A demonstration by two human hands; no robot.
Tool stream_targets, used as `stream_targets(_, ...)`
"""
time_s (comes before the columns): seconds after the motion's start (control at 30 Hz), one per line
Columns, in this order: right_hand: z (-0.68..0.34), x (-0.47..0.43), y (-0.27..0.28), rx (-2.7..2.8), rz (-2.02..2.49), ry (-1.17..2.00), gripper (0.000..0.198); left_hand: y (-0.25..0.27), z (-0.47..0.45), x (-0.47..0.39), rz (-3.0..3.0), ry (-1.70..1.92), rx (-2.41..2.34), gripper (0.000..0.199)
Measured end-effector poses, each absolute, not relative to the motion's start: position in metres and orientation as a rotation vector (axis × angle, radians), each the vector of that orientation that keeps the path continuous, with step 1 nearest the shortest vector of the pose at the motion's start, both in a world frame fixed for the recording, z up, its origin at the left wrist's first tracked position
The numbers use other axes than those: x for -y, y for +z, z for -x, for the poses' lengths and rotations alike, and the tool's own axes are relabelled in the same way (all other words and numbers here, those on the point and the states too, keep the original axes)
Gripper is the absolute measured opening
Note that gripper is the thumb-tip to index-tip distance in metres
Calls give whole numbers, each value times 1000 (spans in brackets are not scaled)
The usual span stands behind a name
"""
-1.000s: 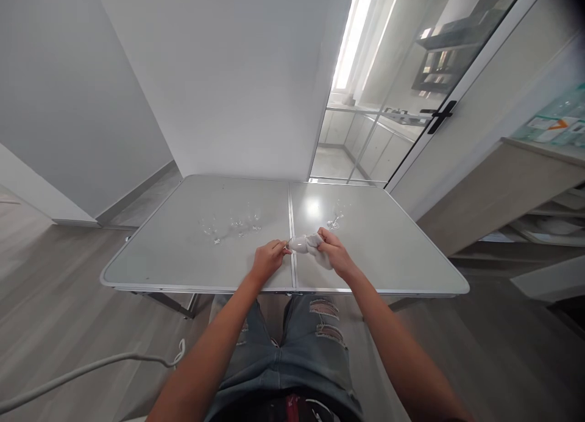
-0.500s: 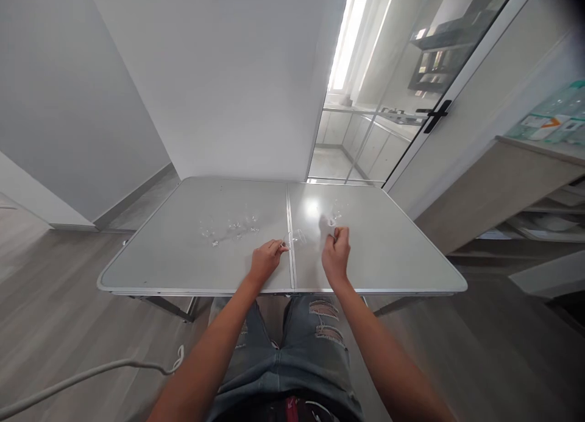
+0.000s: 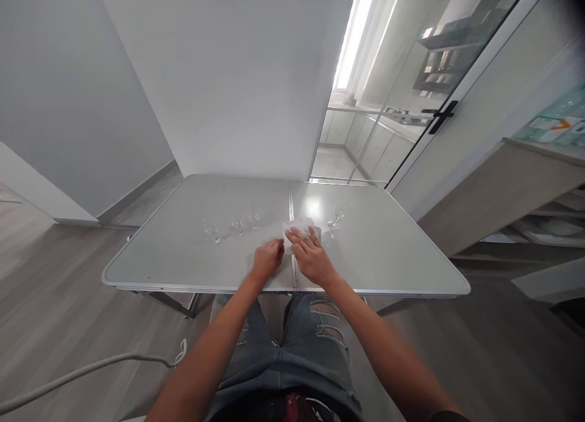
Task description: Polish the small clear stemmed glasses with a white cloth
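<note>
Covering white cloth (image 3: 301,223) with right hand (image 3: 313,259), fingers splayed, unclenched; left hand (image 3: 269,257) beside it, can't tell its grip; both near middle of tabletop's (image 3: 393,248) front edge

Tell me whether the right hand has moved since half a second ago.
Yes: the right hand has moved left, closer to the table's centre seam.

Left grip (image 3: 268,258) curls inward while right grip (image 3: 311,256) extends its fingers.
</note>
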State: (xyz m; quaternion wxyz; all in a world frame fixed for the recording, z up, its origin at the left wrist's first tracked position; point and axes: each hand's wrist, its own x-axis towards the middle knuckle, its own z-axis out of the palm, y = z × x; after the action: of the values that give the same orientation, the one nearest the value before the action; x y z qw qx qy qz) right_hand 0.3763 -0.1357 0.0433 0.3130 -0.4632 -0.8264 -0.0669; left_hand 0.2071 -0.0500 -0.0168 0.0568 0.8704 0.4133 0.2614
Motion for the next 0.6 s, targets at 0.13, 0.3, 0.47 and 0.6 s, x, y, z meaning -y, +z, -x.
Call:
stream_targets(0.13, -382, 122, 62, 2352, 1205, -80, 30, -20, -208, 51, -2671, 725, -1226, 18)
stream_targets(0.3, -397, 92, 80, 2006, 1502, 466, 17, -15, -209, 56, -2697, 771, -1148, 26)
stream_targets(0.47, -402, 76, 58, 1173, 1221, 1138, 18, -10, -207, 55, -2598, 928, -1192, 23)
stream_targets(0.6, -380, 82, 23, 708, 986, 1243, 28, -13, -206, 52, -2526, 989, -1214, 22)
